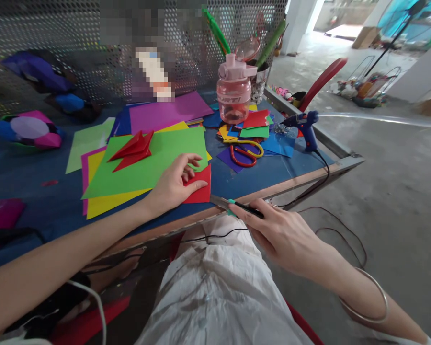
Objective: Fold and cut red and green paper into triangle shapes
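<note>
Head view. We note the left hand (181,179) low over the near part of the tabletop (280,172), fingers loosely curled and parted, closed round nothing. Its thumb lies over the small red paper sheet (201,192), which sits at the near edge, overlapping the near right corner of the large bright-green paper sheet (175,143).

The right hand (273,223) is closed round the black-and-teal craft knife with a metal blade (251,209). Knife points left; we see its tip at the red sheet's lower right edge, but cannot tell whether it touches.

Beneath the green sheet we record a yellow paper sheet (113,204) and a slip of magenta. On top of the green, towards the left, sits a folded, pointed red paper shape (134,149). Beyond these lies a large purple paper sheet (172,111); to the left, a pale-green paper sheet (81,146).

Right of the stack: scissors with red and yellow handles (243,164), then a heap of small coloured paper pieces (255,131) just in front of a translucent pink plastic bottle (234,93), which stands upright. Further right, we find a blue glue gun (308,133), its dark cord trailing over the tabletop's edge.
</note>
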A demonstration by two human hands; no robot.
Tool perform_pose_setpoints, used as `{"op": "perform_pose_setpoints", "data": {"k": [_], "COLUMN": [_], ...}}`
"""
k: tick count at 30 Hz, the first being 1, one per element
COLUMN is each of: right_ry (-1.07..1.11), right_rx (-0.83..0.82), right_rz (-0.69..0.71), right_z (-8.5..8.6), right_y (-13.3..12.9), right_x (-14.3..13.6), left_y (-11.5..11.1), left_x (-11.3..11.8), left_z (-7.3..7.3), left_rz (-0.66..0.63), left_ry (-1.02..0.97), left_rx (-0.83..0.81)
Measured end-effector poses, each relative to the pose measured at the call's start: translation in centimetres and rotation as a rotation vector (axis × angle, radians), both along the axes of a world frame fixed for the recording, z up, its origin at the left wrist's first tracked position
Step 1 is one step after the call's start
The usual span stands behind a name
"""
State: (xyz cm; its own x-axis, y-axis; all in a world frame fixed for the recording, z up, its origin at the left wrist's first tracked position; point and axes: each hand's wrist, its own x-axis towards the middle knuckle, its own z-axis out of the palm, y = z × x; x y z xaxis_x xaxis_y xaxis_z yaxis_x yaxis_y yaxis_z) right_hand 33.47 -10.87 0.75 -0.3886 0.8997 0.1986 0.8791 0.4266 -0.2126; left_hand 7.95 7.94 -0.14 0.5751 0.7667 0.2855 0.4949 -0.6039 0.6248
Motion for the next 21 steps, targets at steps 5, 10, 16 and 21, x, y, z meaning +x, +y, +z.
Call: {"op": "perform_pose_setpoints", "data": {"k": [5,10,16,21], "right_ry": [-0.095,-0.225,-0.274,-0.231], "right_rx": [-0.114,-0.248,-0.337,-0.344], "right_rz": [-0.012,-0.025,-0.020,-0.015], "right_z": [0.9,2.3,3.1,2.7], "right_y": [0.3,1.1,2.2,2.1], "right_x": [-0.4,-1.0,-1.6,-1.8], "left_y": [1.5,3.8,4.3,4.3], "left_x": [-0.9,-1.8,-2.1,-2.2], "left_z": [0.9,1.7,1.8,1.7], "left_rz": [-0.384,-0.654,-0.665,-0.663], "left_ry": [0.169,0.389,0.546,0.583], "left_rx": [0.068,0.033,0.039,0.055]}}
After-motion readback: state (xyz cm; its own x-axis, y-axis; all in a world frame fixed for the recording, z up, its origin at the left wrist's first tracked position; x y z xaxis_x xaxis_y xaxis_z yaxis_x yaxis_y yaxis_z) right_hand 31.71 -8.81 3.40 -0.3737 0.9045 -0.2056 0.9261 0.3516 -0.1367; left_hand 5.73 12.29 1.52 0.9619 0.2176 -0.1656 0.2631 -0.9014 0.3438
